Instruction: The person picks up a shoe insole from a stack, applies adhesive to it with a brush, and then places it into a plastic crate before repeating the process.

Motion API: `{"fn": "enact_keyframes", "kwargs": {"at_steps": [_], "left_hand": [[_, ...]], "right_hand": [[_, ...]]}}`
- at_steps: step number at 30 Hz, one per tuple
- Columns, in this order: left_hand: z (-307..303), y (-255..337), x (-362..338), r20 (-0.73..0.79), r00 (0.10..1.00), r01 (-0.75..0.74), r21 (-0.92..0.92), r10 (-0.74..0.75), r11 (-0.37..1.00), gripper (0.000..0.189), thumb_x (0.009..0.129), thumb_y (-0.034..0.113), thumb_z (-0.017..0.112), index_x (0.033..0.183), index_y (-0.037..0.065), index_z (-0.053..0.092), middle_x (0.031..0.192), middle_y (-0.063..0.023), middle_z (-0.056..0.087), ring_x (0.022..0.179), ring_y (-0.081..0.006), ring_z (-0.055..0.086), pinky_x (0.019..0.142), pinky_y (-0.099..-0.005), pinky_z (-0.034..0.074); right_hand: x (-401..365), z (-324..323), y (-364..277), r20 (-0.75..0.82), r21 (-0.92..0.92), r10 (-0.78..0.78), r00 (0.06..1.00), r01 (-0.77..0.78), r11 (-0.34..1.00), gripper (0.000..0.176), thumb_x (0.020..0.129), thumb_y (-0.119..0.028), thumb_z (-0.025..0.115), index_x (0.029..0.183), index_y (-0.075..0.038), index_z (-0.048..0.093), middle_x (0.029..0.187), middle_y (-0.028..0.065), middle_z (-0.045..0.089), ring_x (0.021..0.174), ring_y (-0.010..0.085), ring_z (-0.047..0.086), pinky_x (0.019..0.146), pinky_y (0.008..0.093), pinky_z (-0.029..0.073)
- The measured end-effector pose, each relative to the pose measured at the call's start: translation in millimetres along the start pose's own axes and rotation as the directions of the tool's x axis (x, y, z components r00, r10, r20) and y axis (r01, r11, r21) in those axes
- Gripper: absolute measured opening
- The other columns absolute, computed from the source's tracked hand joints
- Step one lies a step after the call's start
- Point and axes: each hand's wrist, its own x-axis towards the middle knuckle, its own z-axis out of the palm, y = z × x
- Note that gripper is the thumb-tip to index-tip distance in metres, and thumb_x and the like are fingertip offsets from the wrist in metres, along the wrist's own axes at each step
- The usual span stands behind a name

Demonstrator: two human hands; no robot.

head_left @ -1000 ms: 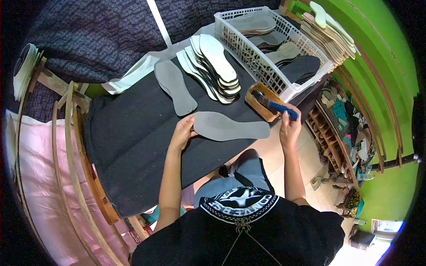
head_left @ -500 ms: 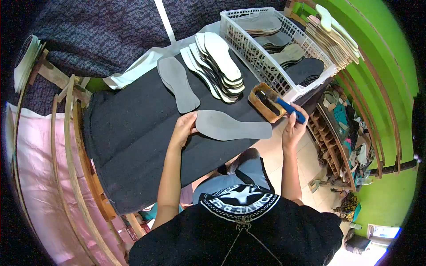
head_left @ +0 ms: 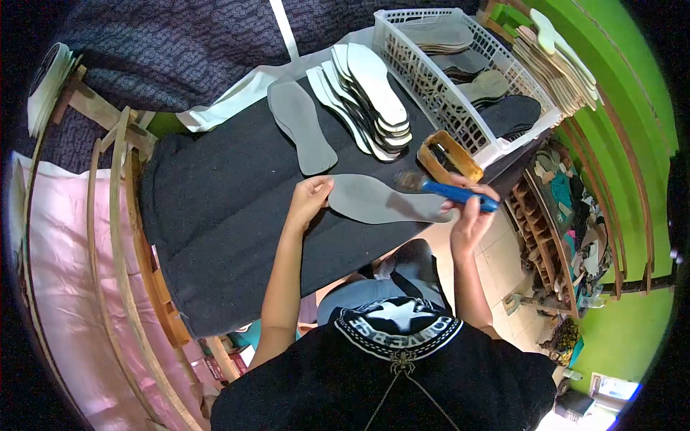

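Note:
My left hand (head_left: 310, 202) pinches the wide left end of a grey insole (head_left: 370, 201), held near the front edge of the black-covered table. In my right hand (head_left: 471, 219) is a paintbrush (head_left: 447, 191) with a blue handle, its bristles pointing left over the insole's upper edge. The fingers of that hand overlap the insole's narrow right end. Just behind the brush stands an open yellow-brown container (head_left: 467, 164), dark inside. Another grey insole (head_left: 300, 129) lies flat on the table, beyond my left hand.
A fanned pile of white and black insoles (head_left: 377, 90) lies at the back. Beside it, a white plastic crate (head_left: 431, 93) holds more insoles. Tan sole-shaped pieces (head_left: 550, 72) are stacked at the right wall. A wooden rack (head_left: 543, 237) stands right of the black table (head_left: 215, 215).
My right hand has brought the brush away from the container and leftward over the insole. The left hand keeps its grip on the insole. The whole view has shifted slightly.

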Motion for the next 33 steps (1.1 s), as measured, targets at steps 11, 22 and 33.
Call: {"fn": "enact_keyframes", "kwargs": {"at_steps": [11,22,33], "left_hand": [[-8,-1,0,0.000,0.999,0.048,0.025,-0.048,0.999,0.025,0.078,0.014,0.057,0.092,-0.006,0.055,0.071,-0.0037,0.059,0.054,-0.0047,0.049,0.048,-0.0161,0.039],[-11,-7,5,0.019,0.999,0.048,0.024,-0.049,0.999,0.022,0.078,0.014,0.056,0.092,-0.003,0.057,0.069,-0.0009,0.058,0.054,-0.0035,0.049,0.047,-0.0151,0.039],[-13,-11,9,0.033,0.998,0.047,0.026,-0.047,0.999,0.022,0.078,0.013,0.055,0.092,-0.004,0.057,0.068,-0.0005,0.056,0.053,-0.0036,0.047,0.048,-0.0157,0.039]], "right_hand": [[-14,64,39,0.568,-0.307,0.146,0.810,0.044,0.951,0.031,0.076,-0.008,0.054,0.094,-0.003,0.030,0.084,0.0127,0.054,0.073,0.0264,0.056,0.063,0.0327,0.045],[24,64,7,0.689,-0.611,0.349,0.636,0.250,0.751,0.033,0.074,-0.016,0.058,0.093,-0.004,0.035,0.064,0.0148,0.053,0.056,0.0300,0.056,0.049,0.0358,0.044],[-1,16,37,0.681,-0.235,-0.090,0.727,0.333,0.913,0.034,0.068,-0.003,0.061,0.089,-0.003,0.034,0.068,0.0108,0.052,0.057,0.0217,0.053,0.052,0.0299,0.044]]}}
